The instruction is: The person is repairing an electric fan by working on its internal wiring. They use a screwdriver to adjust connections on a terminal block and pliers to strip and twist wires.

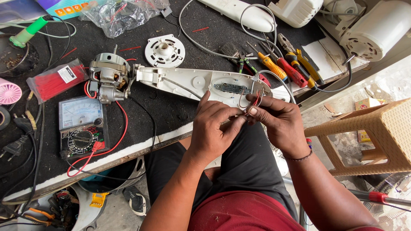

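My left hand [214,128] and my right hand [278,122] meet at the near edge of the bench, both pinching thin red and white wires [255,102]. Those wires run out of an opened white plastic fan housing [201,83] lying lengthwise on the black bench top. A green switch board [232,88] sits inside the housing just above my fingers. At the housing's left end a bare electric motor [108,77] stays attached. An analogue multimeter [82,126] with a red lead lies further left.
Screwdrivers and pliers [284,66] lie right of the housing. A round white cap [165,51], a bag of red cable ties [55,79], a soldering iron [25,32] and white fan parts [372,28] are spread around. A woven stool [376,132] stands at right.
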